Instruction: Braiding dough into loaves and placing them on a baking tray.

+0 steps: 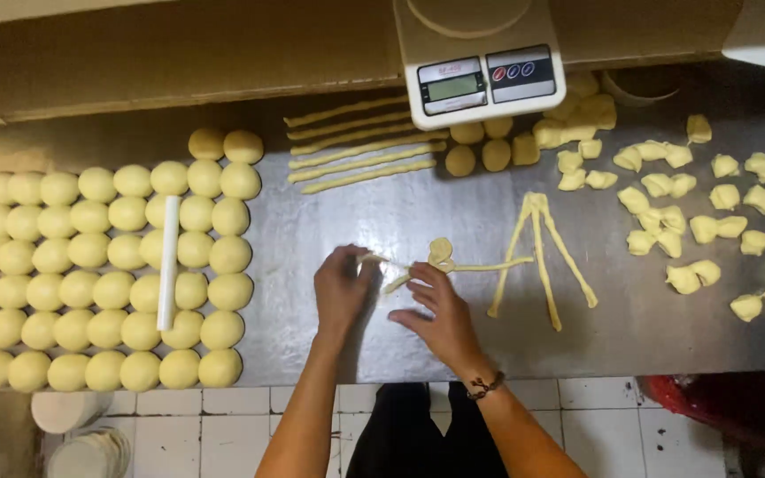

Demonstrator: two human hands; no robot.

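Head view: left hand [340, 288] and right hand [440, 310] pinch a soft dough rope [480, 264] on the tabletop [329, 221], fingers clamped at its knotted end; it likely stretches and tears easily, so grip there gently.

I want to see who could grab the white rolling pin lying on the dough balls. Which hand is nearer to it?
Left. The left hand is just right of the ball grid where the white rolling pin lies; the right hand is farther right, on the dough strip.
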